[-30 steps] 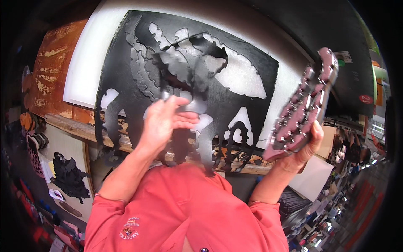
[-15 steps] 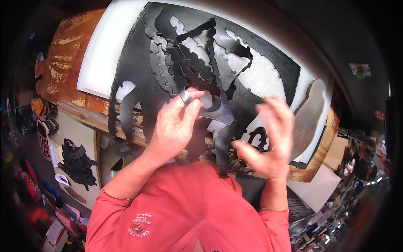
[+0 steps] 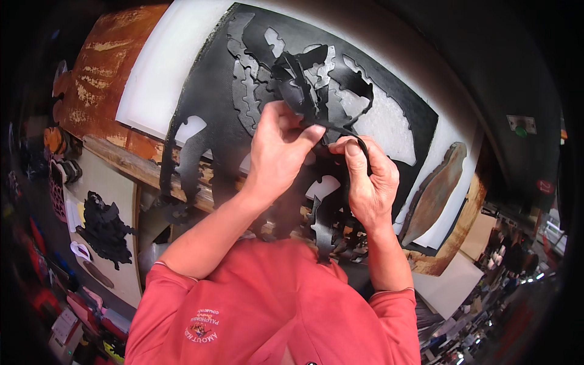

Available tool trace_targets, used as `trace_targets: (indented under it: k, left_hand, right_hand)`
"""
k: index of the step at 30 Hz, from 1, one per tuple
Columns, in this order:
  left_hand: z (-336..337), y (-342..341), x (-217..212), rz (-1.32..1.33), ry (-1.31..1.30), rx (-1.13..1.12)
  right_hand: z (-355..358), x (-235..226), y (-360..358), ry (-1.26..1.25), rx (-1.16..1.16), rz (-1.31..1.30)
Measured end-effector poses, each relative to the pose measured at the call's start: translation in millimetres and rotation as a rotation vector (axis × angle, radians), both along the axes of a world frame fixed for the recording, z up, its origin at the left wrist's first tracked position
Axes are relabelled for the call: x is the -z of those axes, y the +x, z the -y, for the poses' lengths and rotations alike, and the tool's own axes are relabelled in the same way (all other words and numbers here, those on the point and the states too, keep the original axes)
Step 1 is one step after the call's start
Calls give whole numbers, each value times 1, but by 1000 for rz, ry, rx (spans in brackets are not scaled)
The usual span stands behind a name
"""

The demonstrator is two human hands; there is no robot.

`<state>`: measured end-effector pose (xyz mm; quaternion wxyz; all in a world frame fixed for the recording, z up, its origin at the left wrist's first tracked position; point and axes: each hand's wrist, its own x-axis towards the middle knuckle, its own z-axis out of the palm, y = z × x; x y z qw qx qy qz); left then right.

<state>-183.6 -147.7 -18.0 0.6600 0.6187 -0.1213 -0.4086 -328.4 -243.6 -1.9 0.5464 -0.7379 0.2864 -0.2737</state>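
A large black sheet (image 3: 213, 85), which looks like leather or rubber, has many cut-outs with notched, wavy edges. Over its middle, my left hand (image 3: 277, 152) is closed on a folded black cut piece (image 3: 297, 91) that stands up from the sheet. My right hand (image 3: 372, 182) pinches a narrow black strip (image 3: 340, 129) between thumb and fingers. That strip runs across from the piece at my left hand. Loose notched pieces (image 3: 244, 91) lie on the sheet beyond my left hand. Cut flaps (image 3: 324, 228) hang over the near edge, close to my shirt.
A white board (image 3: 149, 79) lies beneath the sheet, on a worn brown surface (image 3: 100, 73). At the right rests a rounded brownish-grey slab (image 3: 435, 191). Black scraps (image 3: 106, 231) are piled on a lower panel at left. A green button (image 3: 521, 130) is on the dark machine overhead.
My right hand has moved left and closed on the black strip. My left hand has shifted slightly right and now grips a raised piece. The pieces between them have been lifted and folded.
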Motion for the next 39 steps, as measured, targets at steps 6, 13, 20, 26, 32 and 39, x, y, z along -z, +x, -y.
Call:
trace_targets:
  k: [6, 13, 20, 26, 32, 39]
  left_hand:
    - [-9, 15, -1, -128, -83, -7]
    - [-22, 24, 0, -258, -41, 43]
    - [-24, 32, -13, -118, 107, 150]
    - [-38, 51, -21, 404, 352, 293]
    - [0, 48, -34, 647, 201, 215]
    - [73, 80, -24, 668, 586, 581]
  right_hand:
    - [38, -33, -8, -197, 222, 106]
    - [48, -32, 12, -842, -11, -74]
    - [44, -34, 19, -633, 10, -80]
    - [55, -22, 35, -520, 63, -58]
    - [51, -16, 42, -624, 30, -131]
    - [50, -18, 42, -625, 14, -68]
